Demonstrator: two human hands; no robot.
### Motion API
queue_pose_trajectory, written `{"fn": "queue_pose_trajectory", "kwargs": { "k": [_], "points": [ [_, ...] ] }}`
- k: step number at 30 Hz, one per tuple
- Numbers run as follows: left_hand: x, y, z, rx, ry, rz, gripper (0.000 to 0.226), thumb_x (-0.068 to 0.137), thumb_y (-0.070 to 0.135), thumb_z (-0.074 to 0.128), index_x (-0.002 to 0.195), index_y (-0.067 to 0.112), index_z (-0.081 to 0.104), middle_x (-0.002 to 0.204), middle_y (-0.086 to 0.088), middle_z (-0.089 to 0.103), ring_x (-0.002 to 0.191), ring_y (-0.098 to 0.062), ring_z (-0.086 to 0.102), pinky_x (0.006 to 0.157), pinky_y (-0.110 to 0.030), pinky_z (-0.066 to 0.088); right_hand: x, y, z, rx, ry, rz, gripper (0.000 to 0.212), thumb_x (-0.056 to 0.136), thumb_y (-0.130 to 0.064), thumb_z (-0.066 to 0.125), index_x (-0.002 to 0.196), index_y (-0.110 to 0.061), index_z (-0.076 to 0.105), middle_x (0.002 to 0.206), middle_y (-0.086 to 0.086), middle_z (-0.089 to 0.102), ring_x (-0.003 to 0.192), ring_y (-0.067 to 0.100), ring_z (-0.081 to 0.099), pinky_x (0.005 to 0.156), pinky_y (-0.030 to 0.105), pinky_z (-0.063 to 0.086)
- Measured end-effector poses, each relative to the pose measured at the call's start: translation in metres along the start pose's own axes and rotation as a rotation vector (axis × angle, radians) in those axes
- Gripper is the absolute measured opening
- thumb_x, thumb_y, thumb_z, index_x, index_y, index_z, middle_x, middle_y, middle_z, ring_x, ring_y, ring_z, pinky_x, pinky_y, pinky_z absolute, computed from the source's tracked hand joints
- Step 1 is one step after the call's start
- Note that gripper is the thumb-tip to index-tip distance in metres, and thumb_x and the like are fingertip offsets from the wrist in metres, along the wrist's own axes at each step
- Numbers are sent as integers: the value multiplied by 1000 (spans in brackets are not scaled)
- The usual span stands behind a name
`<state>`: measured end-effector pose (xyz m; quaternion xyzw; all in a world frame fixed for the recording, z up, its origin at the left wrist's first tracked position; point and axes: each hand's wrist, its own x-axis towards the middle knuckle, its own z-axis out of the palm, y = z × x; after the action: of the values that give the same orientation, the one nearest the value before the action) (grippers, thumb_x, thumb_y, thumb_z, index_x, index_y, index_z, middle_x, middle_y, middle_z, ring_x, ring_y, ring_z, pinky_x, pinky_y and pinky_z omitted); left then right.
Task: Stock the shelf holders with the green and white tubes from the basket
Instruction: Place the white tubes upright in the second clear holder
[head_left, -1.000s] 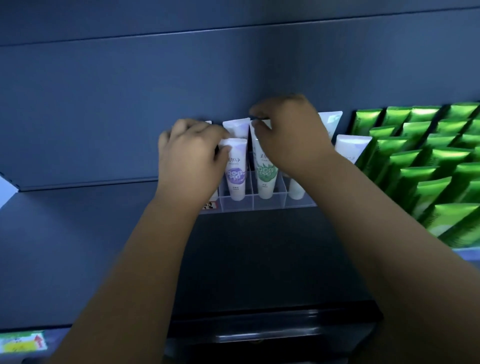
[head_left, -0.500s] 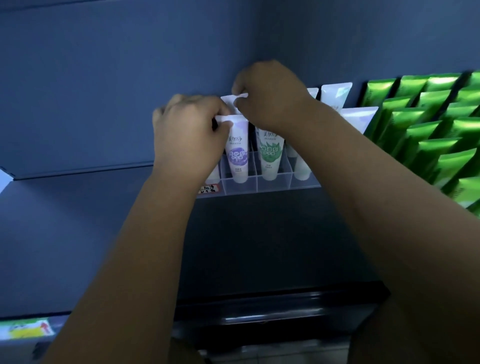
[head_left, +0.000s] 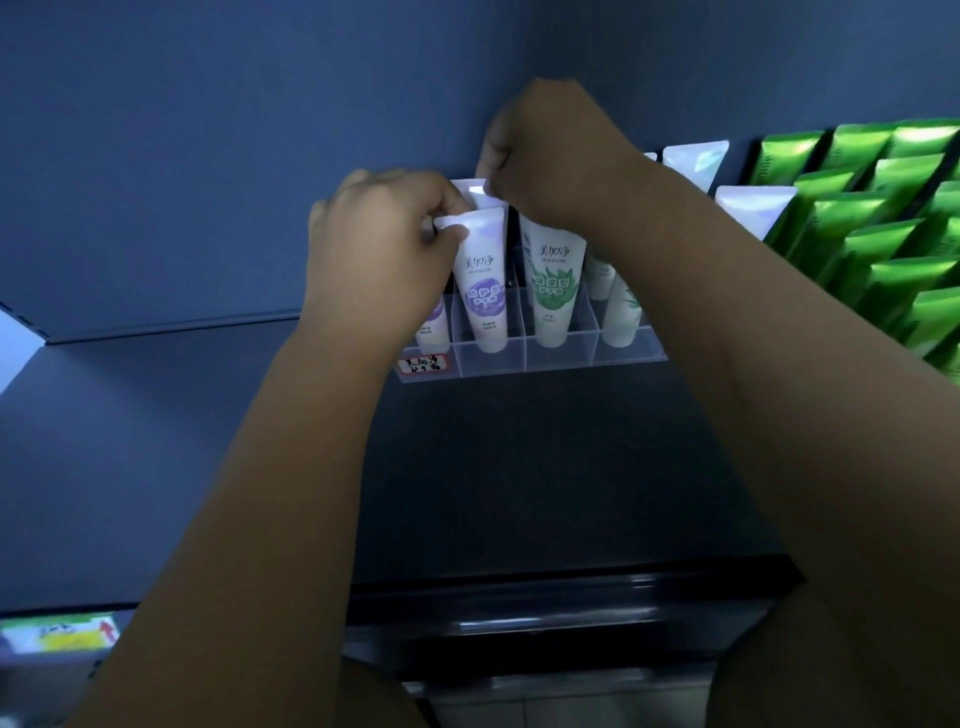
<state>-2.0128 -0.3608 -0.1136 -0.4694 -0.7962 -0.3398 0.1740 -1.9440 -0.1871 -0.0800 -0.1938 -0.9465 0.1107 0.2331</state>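
Dim, bluish light. Dark blue-grey back panel fills the upper view; horizontal shelf edge crosses at left. Bright white patch at far left edge. Glossy black shelf front below, catching reflections. Yellow-green price label with red arrow, lower left, blurred. Pale floor at bottom.

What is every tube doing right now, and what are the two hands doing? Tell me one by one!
purple-label tube, upright, cap down, in the clear holder.
rear tube, behind it, mostly hidden.
green-label tube, upright, cap down, in the next slot.
left hand, pinches the purple-label tube's flat top.
right hand, pinches the rear tube's top.
green tubes, packed in leaning rows at the right.
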Motion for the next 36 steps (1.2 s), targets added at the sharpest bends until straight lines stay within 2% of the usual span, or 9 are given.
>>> {"fn": "queue_pose_trajectory", "kwargs": {
  "k": [6, 15, 21, 25, 36],
  "points": [
    [0, -2, 0, 1, -1, 2, 12, 85, 24, 65, 93, 26, 74, 92, 6, 73, 101, -28, 59, 88, -50, 50, -1, -1, 1, 3, 4, -29, 24, 83, -4, 63, 90, -19, 80, 96, 1, 77, 92, 17, 70, 86, 28, 55],
    [-1, 2, 3, -35, -7, 19, 19, 85, 21, 62, 97, 31, 74, 87, 7, 70, 98, -26, 59, 86, -50, 50, 1, 0, 3, 9, 12, -31, 31, 82, -2, 57, 94, -19, 79, 100, 0, 77, 96, 17, 70, 88, 31, 56],
    [0, 4, 4, -72, -20, 10, 23, 84, 18, 62, 95, 35, 74, 79, 16, 63, 97, -23, 59, 86, -50, 51, -1, 2, 3, 42, 7, -17, 33, 81, -2, 56, 95, -22, 79, 98, -3, 76, 94, 15, 68, 84, 28, 54],
    [1, 2, 3, -95, -2, -20, 18, 84, 21, 64, 91, 34, 74, 80, 10, 69, 96, -22, 60, 87, -49, 51, -2, 3, 2, 58, 9, -9, 32, 81, -3, 56, 94, -22, 79, 98, -3, 76, 94, 14, 68, 85, 28, 54],
    [5, 1, 4, -102, 6, -41, 20, 83, 17, 62, 87, 33, 74, 75, 5, 69, 87, -23, 61, 84, -49, 51, -4, 1, 0, 27, -11, -8, 32, 84, -4, 55, 98, -23, 78, 104, -4, 75, 100, 17, 67, 89, 32, 55]
  ]
}}
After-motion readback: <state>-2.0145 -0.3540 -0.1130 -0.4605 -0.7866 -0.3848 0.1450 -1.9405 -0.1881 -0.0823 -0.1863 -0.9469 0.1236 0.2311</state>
